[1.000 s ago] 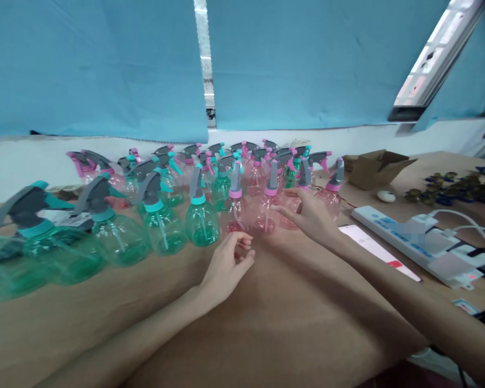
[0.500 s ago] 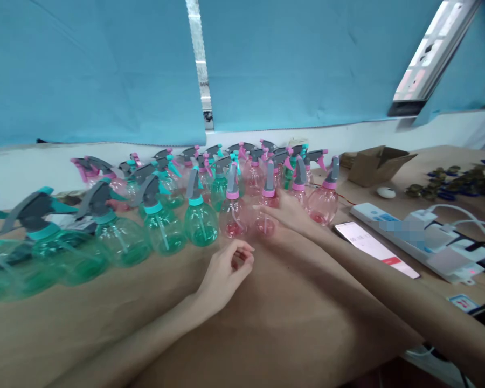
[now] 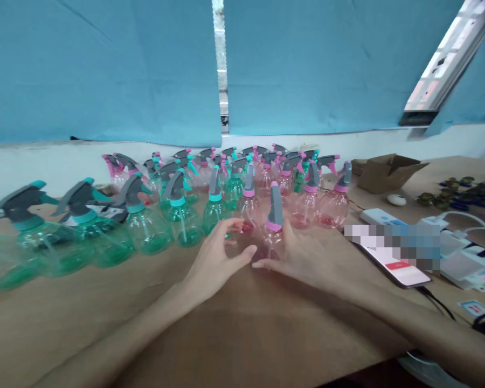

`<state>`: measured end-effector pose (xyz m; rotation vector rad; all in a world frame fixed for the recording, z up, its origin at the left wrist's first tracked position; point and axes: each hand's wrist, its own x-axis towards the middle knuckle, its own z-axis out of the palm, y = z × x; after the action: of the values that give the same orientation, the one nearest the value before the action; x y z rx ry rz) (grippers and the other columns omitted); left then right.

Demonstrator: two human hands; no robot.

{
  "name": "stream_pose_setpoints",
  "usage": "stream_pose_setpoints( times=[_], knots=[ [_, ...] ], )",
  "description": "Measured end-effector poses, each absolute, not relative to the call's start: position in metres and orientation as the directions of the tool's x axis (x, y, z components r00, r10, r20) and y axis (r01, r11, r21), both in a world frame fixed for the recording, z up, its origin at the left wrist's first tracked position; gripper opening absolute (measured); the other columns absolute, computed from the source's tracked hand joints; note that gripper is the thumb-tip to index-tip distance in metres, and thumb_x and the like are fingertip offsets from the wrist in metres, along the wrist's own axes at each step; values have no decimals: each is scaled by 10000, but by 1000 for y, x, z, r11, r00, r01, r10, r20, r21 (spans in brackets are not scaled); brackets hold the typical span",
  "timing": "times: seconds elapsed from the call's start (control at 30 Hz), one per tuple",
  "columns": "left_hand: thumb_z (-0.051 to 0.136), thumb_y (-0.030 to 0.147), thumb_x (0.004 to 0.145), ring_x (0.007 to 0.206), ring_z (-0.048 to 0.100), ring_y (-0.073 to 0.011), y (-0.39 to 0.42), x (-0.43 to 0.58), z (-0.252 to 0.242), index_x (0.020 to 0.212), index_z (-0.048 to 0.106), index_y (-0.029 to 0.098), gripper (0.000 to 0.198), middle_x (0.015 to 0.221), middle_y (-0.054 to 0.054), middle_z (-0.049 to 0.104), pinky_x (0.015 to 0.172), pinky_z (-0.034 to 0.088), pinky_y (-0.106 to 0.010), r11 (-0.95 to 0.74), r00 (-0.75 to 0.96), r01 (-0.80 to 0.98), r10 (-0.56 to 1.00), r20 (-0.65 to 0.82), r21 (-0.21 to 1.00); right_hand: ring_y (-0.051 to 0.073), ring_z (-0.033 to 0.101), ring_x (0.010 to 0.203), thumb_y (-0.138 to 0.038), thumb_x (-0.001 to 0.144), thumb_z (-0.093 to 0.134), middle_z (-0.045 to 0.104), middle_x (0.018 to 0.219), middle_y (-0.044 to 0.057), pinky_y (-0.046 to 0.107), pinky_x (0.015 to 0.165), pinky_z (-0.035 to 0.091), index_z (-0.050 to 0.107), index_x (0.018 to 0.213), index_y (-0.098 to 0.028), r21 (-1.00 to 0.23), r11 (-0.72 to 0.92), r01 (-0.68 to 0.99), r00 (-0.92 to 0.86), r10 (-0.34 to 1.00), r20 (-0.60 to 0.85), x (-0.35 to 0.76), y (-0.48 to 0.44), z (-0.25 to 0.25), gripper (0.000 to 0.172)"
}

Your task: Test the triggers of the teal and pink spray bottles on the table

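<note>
Both forearms reach forward over the brown table (image 3: 267, 334) and meet at one pink spray bottle (image 3: 271, 237), which stands upright in front of the crowd of pink and green spray bottles (image 3: 226, 183). The right hand (image 3: 303, 261) wraps the bottle's right side, palm against the round body, thumb stretched low across its front, so it grasps the bottle. The left hand (image 3: 214, 258) lies just left of the bottle, fingers spread and loosely curved, thumb tip meeting the right thumb at the bottle's base; whether it presses the bottle or only rests beside it I cannot tell.

Half a second ago the right hand was farther back, reaching among the front row of pink bottles, and the left hand hung half curled on the table apart from them. Now a pink bottle stands out in front of that row, nearer the person, with both hands closed in around it

A phone (image 3: 392, 261) lies flat to the right of the bottle
</note>
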<state>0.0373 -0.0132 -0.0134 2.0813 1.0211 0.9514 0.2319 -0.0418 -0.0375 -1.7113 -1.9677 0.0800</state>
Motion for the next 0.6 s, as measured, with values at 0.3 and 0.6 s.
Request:
stream_pose_setpoints(
  times=[0.3, 0.6],
  knots=[
    [613, 281, 777, 1030, 565, -235, -6, 23, 9, 1191, 483, 207, 440, 1166, -81, 572, 876, 473, -408, -558, 392, 378, 819, 419, 739, 363, 651, 822, -793, 630, 496, 619, 1052, 179, 404, 541, 492, 419, 1239, -140, -345, 280, 896, -166, 931, 325, 153, -55, -42, 896],
    [536, 172, 780, 819, 609, -157, 2, 12, 0, 1129, 543, 229, 353, 930, -11, 626, 789, 502, -315, -450, 375, 267, 863, 338, 852, 361, 631, 909, -741, 683, 514, 613, 1064, 175, 462, 682, 514, 361, 1295, -114, -468, 407, 785, -293, 908, 298, 141, -49, -48, 890]
  ],
)
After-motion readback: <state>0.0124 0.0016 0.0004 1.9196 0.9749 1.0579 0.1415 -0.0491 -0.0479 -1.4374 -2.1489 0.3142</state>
